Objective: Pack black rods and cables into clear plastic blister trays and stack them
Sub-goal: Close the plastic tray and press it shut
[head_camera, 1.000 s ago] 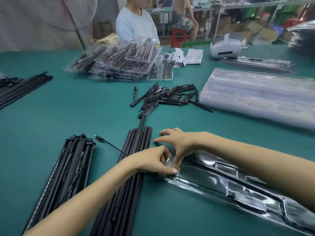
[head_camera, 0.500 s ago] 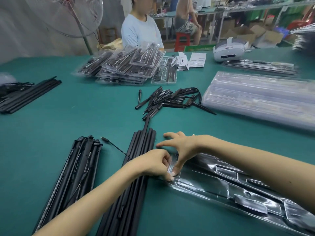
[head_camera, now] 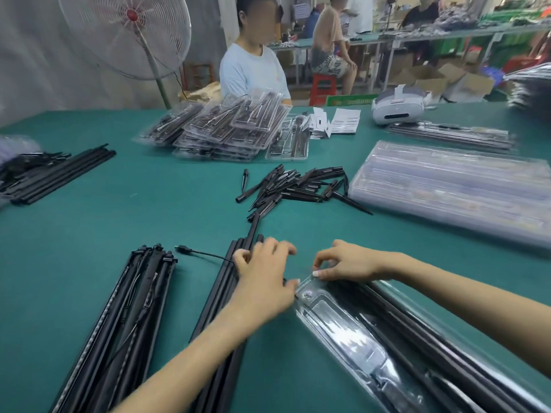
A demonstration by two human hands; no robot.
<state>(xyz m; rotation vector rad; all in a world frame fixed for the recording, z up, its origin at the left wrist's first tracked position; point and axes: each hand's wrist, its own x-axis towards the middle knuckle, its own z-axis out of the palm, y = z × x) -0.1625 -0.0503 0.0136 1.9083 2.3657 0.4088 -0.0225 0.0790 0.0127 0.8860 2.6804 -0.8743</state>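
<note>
Hands meet at the near end of a clear blister tray [head_camera: 351, 326] on the green bench [head_camera: 149, 210]: right hand [head_camera: 347, 263] pinches its corner, left hand [head_camera: 262, 281] rests half-curled over loose black rods [head_camera: 220, 293] beside it.

A packing workshop: green worktables [head_camera: 119, 204], stacked blister trays [head_camera: 226, 129], seated workers [head_camera: 253, 70].

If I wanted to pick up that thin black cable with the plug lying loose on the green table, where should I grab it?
Probably the plug end, pinched from above. It lies flat and clear on the table, while the cable's other end runs under the rods beside the left hand.
</note>
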